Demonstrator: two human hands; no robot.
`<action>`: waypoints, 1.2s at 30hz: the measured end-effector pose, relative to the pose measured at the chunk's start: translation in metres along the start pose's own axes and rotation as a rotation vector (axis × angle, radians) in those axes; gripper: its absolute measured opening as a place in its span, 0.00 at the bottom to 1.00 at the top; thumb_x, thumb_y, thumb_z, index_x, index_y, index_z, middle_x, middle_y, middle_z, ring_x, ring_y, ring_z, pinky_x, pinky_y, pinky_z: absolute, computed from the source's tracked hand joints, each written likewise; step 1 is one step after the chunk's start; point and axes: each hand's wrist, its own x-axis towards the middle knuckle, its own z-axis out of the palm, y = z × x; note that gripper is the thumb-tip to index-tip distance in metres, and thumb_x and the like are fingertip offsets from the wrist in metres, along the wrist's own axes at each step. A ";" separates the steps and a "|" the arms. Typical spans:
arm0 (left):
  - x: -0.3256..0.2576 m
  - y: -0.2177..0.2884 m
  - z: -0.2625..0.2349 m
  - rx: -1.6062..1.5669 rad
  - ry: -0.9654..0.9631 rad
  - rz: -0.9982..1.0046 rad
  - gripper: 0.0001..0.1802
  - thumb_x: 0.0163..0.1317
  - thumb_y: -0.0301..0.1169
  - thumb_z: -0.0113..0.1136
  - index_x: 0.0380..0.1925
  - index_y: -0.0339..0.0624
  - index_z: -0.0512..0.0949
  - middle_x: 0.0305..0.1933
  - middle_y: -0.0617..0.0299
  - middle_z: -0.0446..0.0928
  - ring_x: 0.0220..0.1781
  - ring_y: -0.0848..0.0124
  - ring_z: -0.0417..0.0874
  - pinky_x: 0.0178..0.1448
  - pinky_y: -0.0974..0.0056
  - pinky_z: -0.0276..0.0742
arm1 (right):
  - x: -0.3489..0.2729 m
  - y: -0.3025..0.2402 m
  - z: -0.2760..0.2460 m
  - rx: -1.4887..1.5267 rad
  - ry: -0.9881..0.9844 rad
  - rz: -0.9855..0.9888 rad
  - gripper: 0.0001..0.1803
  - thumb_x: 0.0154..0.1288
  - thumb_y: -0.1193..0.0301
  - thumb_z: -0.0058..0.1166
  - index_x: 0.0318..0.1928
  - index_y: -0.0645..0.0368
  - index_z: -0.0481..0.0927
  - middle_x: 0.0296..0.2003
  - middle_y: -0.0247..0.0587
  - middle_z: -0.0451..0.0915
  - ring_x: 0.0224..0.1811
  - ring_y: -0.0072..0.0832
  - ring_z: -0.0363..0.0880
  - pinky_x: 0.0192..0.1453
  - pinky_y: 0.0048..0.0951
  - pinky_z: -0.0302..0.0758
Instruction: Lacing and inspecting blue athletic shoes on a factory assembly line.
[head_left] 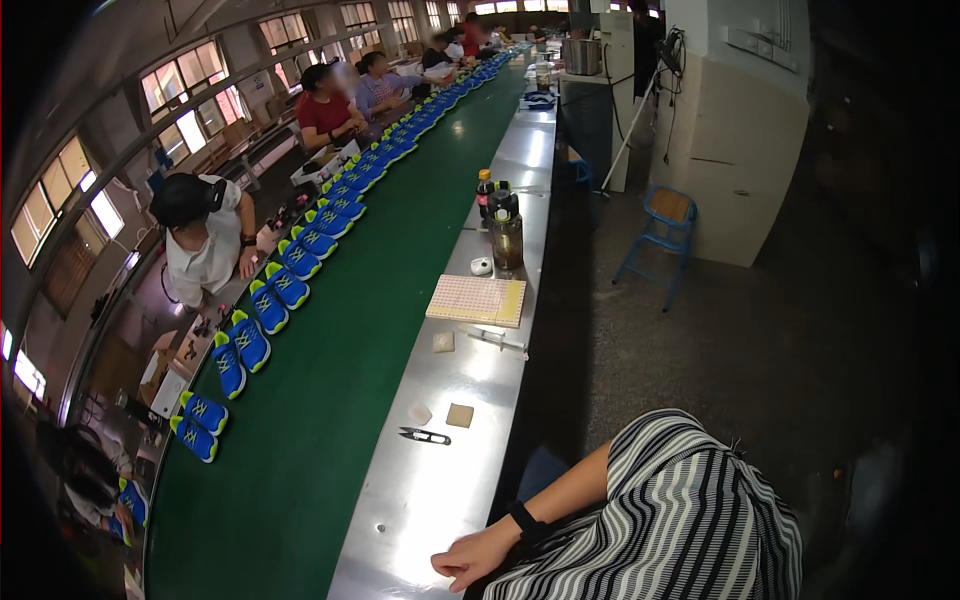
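Observation:
My right hand (475,560) rests low on the metal table (410,500), its fingers curled in a loose fist with nothing visible in them. A black band circles that wrist, and the arm comes out of a black-and-white striped garment. My left hand is out of sight. Nearest beyond the right hand lie black thread snips (425,436), a tan square block (460,415) and a pale rounded piece (420,413). Farther up the table are a lighter square block (443,343), a slim clear-and-white tool (492,341) and a pad of printed sheets (477,300).
Blue-and-lime sneakers (269,306) line the far side of the green conveyor belt (330,400). Several people (205,240) work along that side. A dark bottle (507,235) and a small white object (482,266) stand beyond the pad. A blue stool (665,225) stands to the right.

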 end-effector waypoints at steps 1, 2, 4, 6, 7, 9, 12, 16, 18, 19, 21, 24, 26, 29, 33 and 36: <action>0.002 -0.002 0.006 -0.041 0.152 0.202 0.11 0.71 0.32 0.54 0.46 0.36 0.75 0.43 0.57 0.77 0.46 0.71 0.75 0.51 0.64 0.73 | -0.002 -0.010 -0.007 -0.208 -0.001 -0.020 0.22 0.72 0.52 0.50 0.48 0.57 0.65 0.34 0.37 0.73 0.42 0.32 0.72 0.49 0.36 0.67; 0.008 -0.009 0.006 -0.040 0.150 0.208 0.11 0.71 0.32 0.54 0.46 0.36 0.75 0.43 0.57 0.77 0.46 0.71 0.75 0.51 0.64 0.73 | -0.001 -0.010 -0.006 -0.212 0.002 -0.021 0.22 0.72 0.52 0.50 0.48 0.57 0.65 0.34 0.37 0.73 0.42 0.32 0.72 0.49 0.36 0.67; 0.027 -0.037 0.007 0.122 0.378 0.267 0.14 0.71 0.33 0.53 0.49 0.35 0.74 0.48 0.54 0.77 0.51 0.68 0.75 0.56 0.61 0.71 | 0.002 -0.011 -0.002 -0.126 0.187 -0.134 0.22 0.72 0.50 0.47 0.47 0.57 0.67 0.41 0.39 0.72 0.49 0.33 0.71 0.56 0.40 0.64; 0.039 -0.053 0.018 0.195 0.390 0.311 0.15 0.70 0.33 0.55 0.51 0.34 0.74 0.53 0.50 0.76 0.54 0.60 0.75 0.60 0.57 0.70 | 0.004 -0.009 0.008 -0.234 0.183 -0.108 0.22 0.71 0.50 0.50 0.47 0.57 0.69 0.45 0.44 0.71 0.53 0.36 0.69 0.58 0.40 0.65; 0.047 -0.060 0.024 0.497 0.455 0.578 0.17 0.69 0.33 0.57 0.52 0.35 0.74 0.56 0.49 0.75 0.55 0.56 0.75 0.61 0.54 0.70 | 0.008 0.007 0.016 -0.413 0.222 -0.183 0.22 0.71 0.51 0.50 0.50 0.57 0.70 0.49 0.46 0.70 0.57 0.39 0.68 0.61 0.42 0.63; 0.063 -0.078 0.028 0.864 0.531 0.843 0.19 0.66 0.36 0.60 0.53 0.38 0.75 0.62 0.47 0.71 0.60 0.51 0.72 0.64 0.49 0.68 | 0.014 0.033 0.024 -0.727 0.224 -0.274 0.27 0.70 0.50 0.50 0.58 0.56 0.72 0.62 0.53 0.66 0.70 0.44 0.61 0.71 0.48 0.57; 0.084 -0.061 0.034 0.839 0.649 0.847 0.15 0.53 0.29 0.65 0.41 0.37 0.78 0.51 0.48 0.76 0.53 0.51 0.76 0.57 0.52 0.70 | 0.013 0.051 0.022 -0.933 0.165 -0.176 0.28 0.70 0.49 0.45 0.62 0.52 0.71 0.67 0.49 0.65 0.72 0.39 0.60 0.72 0.51 0.55; 0.076 -0.053 0.036 0.815 0.650 0.743 0.13 0.57 0.32 0.63 0.41 0.40 0.79 0.56 0.52 0.77 0.61 0.54 0.75 0.63 0.51 0.66 | 0.020 0.026 0.020 -1.019 0.211 -0.155 0.24 0.64 0.50 0.54 0.55 0.50 0.76 0.61 0.44 0.71 0.69 0.40 0.64 0.68 0.51 0.58; 0.078 -0.050 0.041 0.837 0.671 0.757 0.14 0.55 0.31 0.64 0.42 0.40 0.79 0.55 0.54 0.78 0.61 0.58 0.76 0.62 0.53 0.67 | 0.019 0.026 0.018 -1.006 0.171 -0.223 0.23 0.62 0.52 0.57 0.52 0.50 0.78 0.60 0.43 0.72 0.68 0.40 0.65 0.68 0.51 0.57; 0.080 -0.050 0.041 0.826 0.671 0.762 0.14 0.55 0.31 0.64 0.42 0.40 0.79 0.55 0.55 0.78 0.61 0.58 0.76 0.62 0.54 0.68 | 0.017 0.025 0.017 -1.016 0.198 -0.188 0.23 0.63 0.52 0.57 0.52 0.51 0.78 0.60 0.43 0.72 0.67 0.40 0.65 0.68 0.50 0.58; 0.077 -0.053 0.039 0.814 0.703 0.745 0.14 0.55 0.31 0.64 0.41 0.41 0.79 0.56 0.55 0.78 0.62 0.59 0.76 0.62 0.55 0.68 | 0.020 0.029 0.021 -1.021 0.238 -0.173 0.22 0.62 0.53 0.57 0.51 0.51 0.78 0.59 0.42 0.72 0.67 0.40 0.66 0.68 0.49 0.57; 0.072 -0.059 0.039 0.804 0.709 0.731 0.13 0.55 0.31 0.63 0.41 0.41 0.80 0.56 0.56 0.78 0.62 0.61 0.76 0.62 0.56 0.69 | 0.021 0.029 0.027 -1.011 0.248 -0.186 0.22 0.61 0.53 0.59 0.50 0.51 0.79 0.58 0.41 0.73 0.66 0.39 0.67 0.68 0.49 0.58; 0.073 -0.060 0.041 0.780 0.730 0.744 0.12 0.56 0.31 0.63 0.40 0.42 0.81 0.56 0.58 0.79 0.62 0.63 0.77 0.61 0.57 0.69 | 0.020 0.031 0.027 -1.015 0.257 -0.195 0.21 0.60 0.53 0.59 0.49 0.51 0.80 0.58 0.41 0.74 0.66 0.39 0.67 0.68 0.49 0.58; 0.075 -0.061 0.044 0.771 0.737 0.739 0.11 0.56 0.31 0.63 0.39 0.42 0.81 0.55 0.58 0.79 0.62 0.64 0.77 0.61 0.58 0.70 | 0.018 0.031 0.027 -1.018 0.286 -0.195 0.21 0.59 0.54 0.60 0.48 0.51 0.80 0.57 0.40 0.74 0.66 0.39 0.68 0.67 0.49 0.59; 0.075 -0.059 0.045 0.801 0.718 0.743 0.11 0.58 0.32 0.62 0.40 0.40 0.81 0.55 0.56 0.79 0.61 0.62 0.77 0.62 0.58 0.70 | 0.017 0.033 0.026 -1.014 0.296 -0.193 0.20 0.58 0.54 0.60 0.48 0.51 0.80 0.57 0.39 0.75 0.65 0.38 0.69 0.67 0.48 0.60; 0.072 -0.059 0.046 0.799 0.735 0.728 0.11 0.55 0.31 0.63 0.39 0.42 0.81 0.55 0.58 0.80 0.61 0.63 0.77 0.61 0.58 0.70 | 0.017 0.030 0.027 -1.043 0.307 -0.206 0.20 0.58 0.55 0.60 0.48 0.51 0.80 0.58 0.39 0.75 0.65 0.37 0.69 0.67 0.47 0.61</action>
